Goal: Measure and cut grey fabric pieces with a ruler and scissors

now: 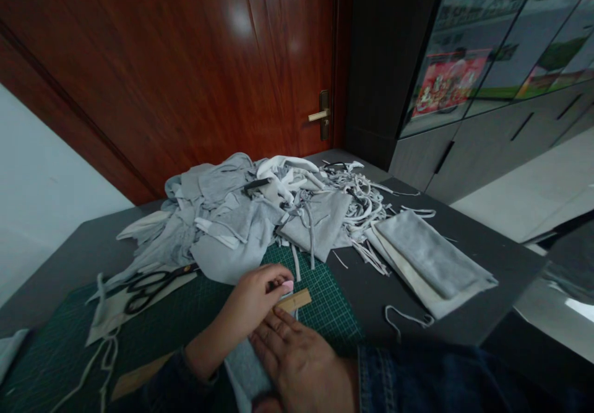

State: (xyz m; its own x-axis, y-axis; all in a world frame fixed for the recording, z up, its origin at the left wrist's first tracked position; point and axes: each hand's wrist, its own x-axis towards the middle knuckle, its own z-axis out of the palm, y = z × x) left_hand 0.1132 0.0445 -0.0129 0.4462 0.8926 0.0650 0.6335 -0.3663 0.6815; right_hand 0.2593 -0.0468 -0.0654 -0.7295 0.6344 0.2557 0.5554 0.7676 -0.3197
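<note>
My left hand (255,298) is closed in a pinch on a small pink piece (288,286), just above the end of a wooden ruler (299,299). My right hand (299,357) lies open, its fingers stretched flat over grey cloth (248,369) and touching the ruler's lower edge. More wood like the ruler shows left of my left forearm; the forearm hides whatever joins the two parts. Under both hands is a green cutting mat (334,308) with a grid.
Grey cloth is heaped (223,208) behind the mat, beside tangled strips (362,205). Black-handled scissors (148,289) lie at the left on pale cloth. Folded grey cloth (427,252) and a loose cord (408,317) are at the right. A brown door (208,60) stands behind.
</note>
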